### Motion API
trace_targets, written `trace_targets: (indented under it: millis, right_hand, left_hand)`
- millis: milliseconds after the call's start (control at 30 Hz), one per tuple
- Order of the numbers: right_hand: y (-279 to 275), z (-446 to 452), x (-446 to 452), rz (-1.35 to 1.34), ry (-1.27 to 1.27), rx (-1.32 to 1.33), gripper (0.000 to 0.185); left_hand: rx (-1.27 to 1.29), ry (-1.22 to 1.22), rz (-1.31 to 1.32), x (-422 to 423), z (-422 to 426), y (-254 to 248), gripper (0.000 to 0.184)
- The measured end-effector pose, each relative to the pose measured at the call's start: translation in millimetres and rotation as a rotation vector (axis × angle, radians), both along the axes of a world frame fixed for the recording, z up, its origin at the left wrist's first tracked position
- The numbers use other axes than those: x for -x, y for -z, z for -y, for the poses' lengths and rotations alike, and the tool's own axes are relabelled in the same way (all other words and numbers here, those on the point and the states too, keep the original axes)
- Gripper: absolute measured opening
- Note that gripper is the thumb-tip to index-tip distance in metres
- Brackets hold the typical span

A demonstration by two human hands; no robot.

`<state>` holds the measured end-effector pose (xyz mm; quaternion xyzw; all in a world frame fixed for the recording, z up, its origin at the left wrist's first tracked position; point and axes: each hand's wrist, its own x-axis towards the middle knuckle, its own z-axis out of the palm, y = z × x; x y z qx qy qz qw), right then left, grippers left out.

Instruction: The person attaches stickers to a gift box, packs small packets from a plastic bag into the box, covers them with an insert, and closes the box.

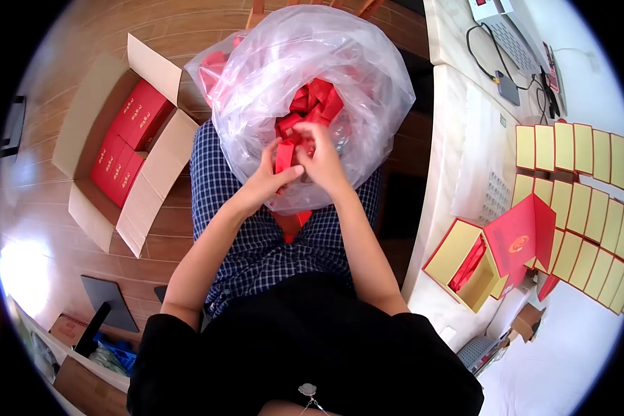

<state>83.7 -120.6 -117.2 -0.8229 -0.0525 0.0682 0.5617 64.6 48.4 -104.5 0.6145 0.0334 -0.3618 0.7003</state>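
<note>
Red packet (284, 157) sits just above the middle of the view, toward 11 o'clock, at the mouth of a clear plastic bag (381, 90) holding more red pieces (331, 104). The left hand (263, 183) pinches it between thumb and fingers, its forearm rising from 7 o'clock. The right hand (324, 165), forearm rising from 5 o'clock, curls close beside it, fingers bent; whether it grips anything, I cannot tell. The bag lies over the person's checked trousers (277, 267). At 10 o'clock, on a wood-look floor (159, 267), an open cardboard box (158, 187) holds red boxes (140, 111). A pale counter (442, 152) runs along the right; at 4 o'clock, an open red-and-yellow box (492, 281) has red material inside. Rows of yellow, red-edged boxes (579, 209) stand at 3 o'clock.
</note>
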Motion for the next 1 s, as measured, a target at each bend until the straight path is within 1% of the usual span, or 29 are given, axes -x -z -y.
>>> trace_targets:
  millis: [33,67,100,133,167,233,267,300,333,367,400,433,467,500,533,567,633,667,700,733,767,800,833,867,900,967,1000]
  right_hand:
    - [17.6,-0.2,-8.0,0.204,0.175,0.184,0.043]
    - [26.5,-1.3,-15.0,0.203,0.181,0.176,0.043]
    - [33.6,-1.7,-21.2,0.173,0.248,0.416,0.05]
    - [41.7,-1.0,-25.5,0.14,0.312,0.657,0.057]
    - [48.8,0.8,-27.4,0.141,0.315,0.651,0.057]
    - [57.1,4.1,-30.0,0.033,0.225,0.994,0.066]
    - [60.9,6.4,-30.8,0.016,0.268,1.014,0.06]
    - [63.1,9.3,-30.3,0.019,0.265,1.006,0.06]
    - [65.4,12.9,-28.2,0.082,0.312,0.893,0.057]
    - [68.0,16.4,-25.7,0.143,0.36,0.78,0.054]
    - [59.9,16.9,-23.6,0.101,0.438,0.635,0.045]
    - [50.1,15.7,-19.1,0.099,0.44,0.635,0.045]
    - [39.8,15.7,-11.6,0.117,0.573,0.372,0.041]
    - [30.4,16.6,-2.8,0.136,0.703,0.108,0.037]
    - [22.1,14.5,6.0,0.073,0.75,-0.051,0.028]
    - [13.5,12.1,14.8,0.074,0.767,-0.045,0.028]
    - [-11.0,2.2,29.7,-0.45,0.817,-0.846,0.026]
    - [-15.8,-1.6,37.3,-0.447,0.826,-0.847,0.026]
    - [-19.4,-5.6,43.8,-0.583,0.727,-0.967,0.026]
    - [-21.0,-9.9,48.5,-0.718,0.617,-1.083,0.027]
    - [-20.4,-15.5,52.5,-0.718,0.615,-1.086,0.027]
    - [-18.8,-21.4,56.0,-0.762,0.644,-1.043,0.027]
    - [-16.6,-24.3,58.0,-0.806,0.672,-1.0,0.027]
    - [-14.4,-17.3,58.5,-0.774,0.494,-0.914,0.023]
    - [-0.3,-16.3,58.2,-0.773,0.491,-0.918,0.023]
    - [31.6,-14.6,55.6,-0.174,0.362,0.13,0.019]
    - [7.5,-14.0,47.5,-0.161,0.379,0.085,0.024]
  left_hand:
    - [-0.037,-0.111,-0.017,1.1,-0.2,7.1,0.08]
    - [0.039,-0.19,-0.109,1.7,0.0,1.3,0.078]
    - [0.032,-0.184,-0.109,4.9,1.2,1.5,0.078]
    - [0.063,-0.207,-0.106,8.4,2.6,3.5,0.084]
    - [0.094,-0.233,-0.103,11.6,4.2,5.0,0.089]
    - [0.085,-0.259,-0.109,14.9,6.9,5.2,0.086]
    - [0.143,-0.288,-0.152,15.2,5.9,5.4,0.083]
    - [0.201,-0.316,-0.194,15.1,5.3,5.0,0.081]
    - [0.195,-0.338,-0.174,14.2,5.4,3.2,0.075]
    - [0.191,-0.338,-0.172,13.8,3.6,4.7,0.075]
    - [0.204,-0.344,-0.156,13.7,1.9,8.0,0.071]
    - [0.218,-0.349,-0.141,13.6,2.1,9.8,0.068]
    - [0.217,-0.341,-0.144,13.4,5.1,10.8,0.068]
    - [0.246,-0.409,-0.157,12.8,10.0,11.5,0.065]
    - [0.275,-0.472,-0.171,11.9,15.7,11.9,0.062]
    - [0.278,-0.455,-0.176,10.7,22.9,11.4,0.062]
    - [0.395,-0.548,-0.155,9.4,35.4,9.1,0.06]
    - [0.367,-0.493,-0.121,9.2,35.4,9.3,0.061]
    - [0.366,-0.489,-0.122,8.1,37.0,6.9,0.061]
    - [0.384,-0.428,-0.101,5.8,37.9,3.2,0.063]
    - [0.4,-0.368,-0.079,3.7,38.5,1.3,0.065]
    - [0.396,-0.37,-0.076,2.3,39.8,3.9,0.065]
    - [0.343,-0.42,-0.008,1.5,41.4,8.2,0.067]
    - [0.289,-0.469,0.061,1.6,41.7,11.1,0.069]
    - [0.285,-0.468,0.063,1.6,39.7,8.6,0.069]
    - [0.24,-0.513,-0.074,0.1,34.5,-2.1,0.069]
    - [0.175,-0.57,-0.092,0.4,34.4,-7.2,0.065]
